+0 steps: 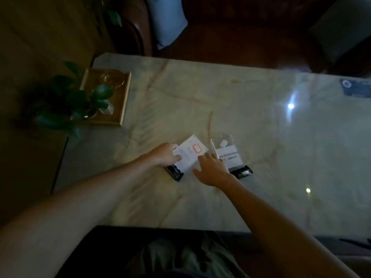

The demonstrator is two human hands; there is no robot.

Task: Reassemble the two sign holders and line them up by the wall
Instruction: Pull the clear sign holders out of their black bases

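Nearest the table's front edge, both bare forearms reach in over the pale veined marble table (pixel 261 157). The left hand (pixel 164 156) pinches the white printed sign card (pixel 189 153), which tilts above a black rectangular base (pixel 174 173). The right hand (pixel 210 170) rests spread flat, holding nothing, beside the clear acrylic sign holder (pixel 226 151) in its own black base; its label is mostly blurred. Farther left, a wooden tray (pixel 124 101) sits at the left edge behind a leafy green plant (pixel 66 103).
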